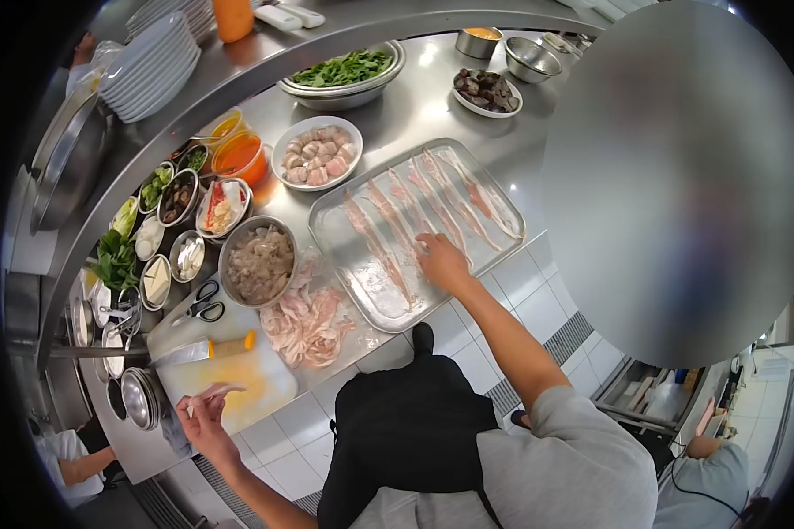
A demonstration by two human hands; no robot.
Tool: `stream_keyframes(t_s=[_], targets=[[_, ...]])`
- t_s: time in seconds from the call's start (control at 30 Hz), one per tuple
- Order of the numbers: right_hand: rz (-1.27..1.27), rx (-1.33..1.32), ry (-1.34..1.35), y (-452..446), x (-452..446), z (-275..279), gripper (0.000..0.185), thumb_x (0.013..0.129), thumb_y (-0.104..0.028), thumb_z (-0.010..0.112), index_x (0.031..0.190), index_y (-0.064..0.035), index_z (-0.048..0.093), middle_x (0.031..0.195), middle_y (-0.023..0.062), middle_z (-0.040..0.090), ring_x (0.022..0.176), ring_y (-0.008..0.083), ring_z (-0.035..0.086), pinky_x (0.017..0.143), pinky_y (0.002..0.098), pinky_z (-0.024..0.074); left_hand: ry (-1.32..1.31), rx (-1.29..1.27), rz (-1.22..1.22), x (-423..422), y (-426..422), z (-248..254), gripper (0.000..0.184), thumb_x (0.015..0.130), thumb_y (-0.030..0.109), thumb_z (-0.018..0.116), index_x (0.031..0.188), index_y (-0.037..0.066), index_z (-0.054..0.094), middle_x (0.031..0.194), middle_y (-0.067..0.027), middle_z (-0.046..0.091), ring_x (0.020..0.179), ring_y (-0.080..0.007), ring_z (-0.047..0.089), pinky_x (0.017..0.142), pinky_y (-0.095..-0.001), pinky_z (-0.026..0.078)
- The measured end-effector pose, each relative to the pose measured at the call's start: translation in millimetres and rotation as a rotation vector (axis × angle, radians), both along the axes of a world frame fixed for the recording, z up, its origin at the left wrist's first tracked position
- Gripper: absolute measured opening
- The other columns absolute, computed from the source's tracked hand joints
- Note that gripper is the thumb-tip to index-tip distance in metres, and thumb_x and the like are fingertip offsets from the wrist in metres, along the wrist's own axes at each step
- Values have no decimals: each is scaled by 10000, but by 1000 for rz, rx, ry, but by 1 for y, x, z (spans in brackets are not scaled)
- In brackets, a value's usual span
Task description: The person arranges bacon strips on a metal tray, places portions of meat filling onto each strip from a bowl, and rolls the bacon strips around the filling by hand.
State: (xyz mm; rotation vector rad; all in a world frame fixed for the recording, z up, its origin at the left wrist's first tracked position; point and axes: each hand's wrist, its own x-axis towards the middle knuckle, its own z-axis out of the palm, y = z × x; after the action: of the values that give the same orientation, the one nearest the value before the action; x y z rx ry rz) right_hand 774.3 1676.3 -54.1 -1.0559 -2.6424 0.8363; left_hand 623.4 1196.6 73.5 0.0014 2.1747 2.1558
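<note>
Pinched in the fingers of my left hand [207,423] is a small strip of meat [224,388], held over the near edge of a stained cutting board [251,383]. My right hand [441,262] reaches over a metal tray [384,309], fingertips down at one of several bacon strips [372,247] laid side by side; whether it grips the strip is hard to see. A loose pile of raw bacon [309,326] lies between board and tray. On the board are a knife with a yellow-ended handle [229,346] and black-handled scissors [207,304].
A metal bowl of raw pieces [260,262], a plate of wrapped rolls [318,154] and a bowl of greens [344,70] stand beyond. Small ingredient bowls line the left, under a curved metal shelf edge [238,79]. Other people [84,463] are at the lower left and lower right.
</note>
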Motion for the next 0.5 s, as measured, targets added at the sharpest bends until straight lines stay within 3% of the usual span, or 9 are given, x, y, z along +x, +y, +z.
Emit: stream_keyframes(t_s=[0.2,0.23,0.5], targets=[[1,-63,-180,5,-12,-4,254,873,-236,654,1118,-174,624,1158,120,548,970,359,642,824,448,530,17,-22,14,-1,3,3,225,1026,250,544,1129,70,457,951,-100,646,868,-202,671,840,-329,541],[-5,-59,-151,5,-12,-6,218,867,-242,663,1067,-161,631,1103,119,554,955,355,642,815,449,530,20,-26,11,1,5,4,226,1026,252,546,1127,72,455,950,-99,643,867,-202,671,845,-333,540],[12,-103,-36,12,-5,-18,200,874,-230,657,1056,-152,637,1121,125,553,921,361,650,813,463,526,17,-38,-27,5,26,11,218,1015,221,566,1115,66,450,952,-87,637,867,-184,675,823,-321,539]])
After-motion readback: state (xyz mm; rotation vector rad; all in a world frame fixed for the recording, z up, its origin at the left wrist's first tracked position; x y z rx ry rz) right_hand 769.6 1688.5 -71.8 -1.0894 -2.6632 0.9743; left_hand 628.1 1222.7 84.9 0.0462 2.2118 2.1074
